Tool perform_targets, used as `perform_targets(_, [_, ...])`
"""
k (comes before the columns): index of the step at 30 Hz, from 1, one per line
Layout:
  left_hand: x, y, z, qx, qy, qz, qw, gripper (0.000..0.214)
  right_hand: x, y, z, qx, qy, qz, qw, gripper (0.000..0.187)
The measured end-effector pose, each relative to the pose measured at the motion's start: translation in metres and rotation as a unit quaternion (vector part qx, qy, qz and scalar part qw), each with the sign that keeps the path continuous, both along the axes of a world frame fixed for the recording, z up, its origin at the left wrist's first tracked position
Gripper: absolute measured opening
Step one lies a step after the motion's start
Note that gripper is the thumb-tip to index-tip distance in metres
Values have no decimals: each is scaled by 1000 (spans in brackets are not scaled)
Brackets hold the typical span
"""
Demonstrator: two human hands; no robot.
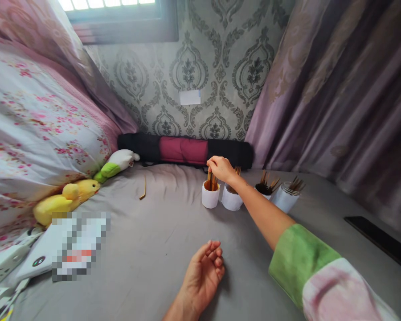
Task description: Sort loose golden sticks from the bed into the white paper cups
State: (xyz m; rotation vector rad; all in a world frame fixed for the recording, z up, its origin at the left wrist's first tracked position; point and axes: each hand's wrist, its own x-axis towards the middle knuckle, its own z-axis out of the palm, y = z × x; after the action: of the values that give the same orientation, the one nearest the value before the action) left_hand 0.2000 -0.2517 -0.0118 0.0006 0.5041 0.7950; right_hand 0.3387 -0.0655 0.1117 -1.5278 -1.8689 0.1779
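I have the right hand (221, 168) up over the leftmost white cup (210, 199), its fingers (209, 163) drawn together at the upper ends of the sticks (211, 182) standing in it. Whether they are clamped on one stick or only touching the tops, I cannot tell from this feed. The relation I care about is vertical: the sticks run down from the fingertips into the cup, their long axis close to upright. The right hand is by far the nearer one to them; the left hand (205, 278) is well apart, closer to my camera, half curled, its fingers loosely bent and nothing in the palm.

The sticks look thin and straight, yellow-brown with some darker among them, and their tops rise clear of the rim. The cup is short, white on the outside, and shows orange-brown inside its mouth.

Just beside it on the right I see a second white cup (232, 202), partly covered by the forearm, with sticks of its own. Past the forearm come a third cup (263, 189) with a dark mouth and a glass jar (285, 199), both holding sticks too. All four stand on a grey sheet (147, 254). Off to the left a bent stick (143, 189) lies alone, and behind the hand a black-and-maroon roll (183, 150) runs along the wall.
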Motion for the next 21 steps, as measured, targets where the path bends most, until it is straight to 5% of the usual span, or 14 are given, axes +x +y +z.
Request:
perform_targets(15, [1, 0, 0, 1, 4, 1, 1000, 17, 4, 6, -13, -45, 13, -14, 999, 20])
perform_targets(21, [0, 1, 0, 2, 1, 0, 1000, 17, -9, -16, -1, 1, 126, -40, 991, 21])
